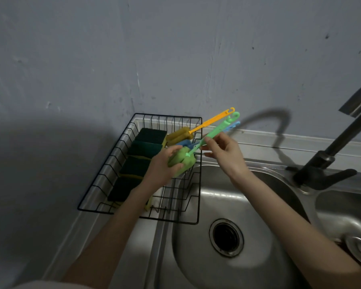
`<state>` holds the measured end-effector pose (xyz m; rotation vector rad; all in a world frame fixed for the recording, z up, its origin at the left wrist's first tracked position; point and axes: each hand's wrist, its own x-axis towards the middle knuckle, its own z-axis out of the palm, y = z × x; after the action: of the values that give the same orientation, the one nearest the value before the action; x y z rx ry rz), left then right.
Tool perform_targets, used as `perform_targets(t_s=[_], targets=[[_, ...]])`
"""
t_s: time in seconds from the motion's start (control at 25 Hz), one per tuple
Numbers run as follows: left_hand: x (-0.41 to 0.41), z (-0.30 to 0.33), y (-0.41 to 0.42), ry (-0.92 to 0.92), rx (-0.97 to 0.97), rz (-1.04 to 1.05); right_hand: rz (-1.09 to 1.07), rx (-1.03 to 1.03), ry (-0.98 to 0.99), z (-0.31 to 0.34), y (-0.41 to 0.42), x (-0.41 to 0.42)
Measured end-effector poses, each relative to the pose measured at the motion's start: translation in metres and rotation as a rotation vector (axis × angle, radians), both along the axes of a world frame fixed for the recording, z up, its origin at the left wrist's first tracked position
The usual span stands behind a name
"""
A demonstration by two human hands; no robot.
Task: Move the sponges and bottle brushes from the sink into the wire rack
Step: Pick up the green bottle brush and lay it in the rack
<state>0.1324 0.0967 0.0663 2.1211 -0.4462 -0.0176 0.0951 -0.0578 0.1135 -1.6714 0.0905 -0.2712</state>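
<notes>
A black wire rack (197,192) stands on the drainboard left of the steel sink (233,205). Several dark green sponges (150,135) with yellow undersides lie in a row along its left side. A yellow bottle brush (180,134) and a blue bottle brush (184,142) rest at the rack's far end, their handles sticking out over the right rim. My left hand (162,167) grips the foam head of a green bottle brush (180,161) above the rack. My right hand (223,152) pinches its green handle. The sink basin holds no sponges or brushes.
A dark tap (329,155) rises at the right between the sink and a second basin (346,217). The drain (226,237) sits mid-basin. A grey wall stands close behind the rack, and a grey counter lies to its left.
</notes>
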Motion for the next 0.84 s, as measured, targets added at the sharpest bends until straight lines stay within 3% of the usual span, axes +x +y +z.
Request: perform_targets(t_s=[0.28, 0.64, 0.84], targets=[[0.022, -0.032, -0.008, 0.046, 0.187, -0.042, -0.1, 0.041, 0.201, -0.041, -0.01, 0.014], [0.021, -0.031, -0.013, 0.072, 0.283, -0.104, -0.108, 0.09, 0.24, -0.048, -0.01, 0.017], [0.016, -0.028, -0.012, 0.025, 0.368, -0.109, -0.061, -0.095, 0.338, -0.049, -0.016, 0.011]])
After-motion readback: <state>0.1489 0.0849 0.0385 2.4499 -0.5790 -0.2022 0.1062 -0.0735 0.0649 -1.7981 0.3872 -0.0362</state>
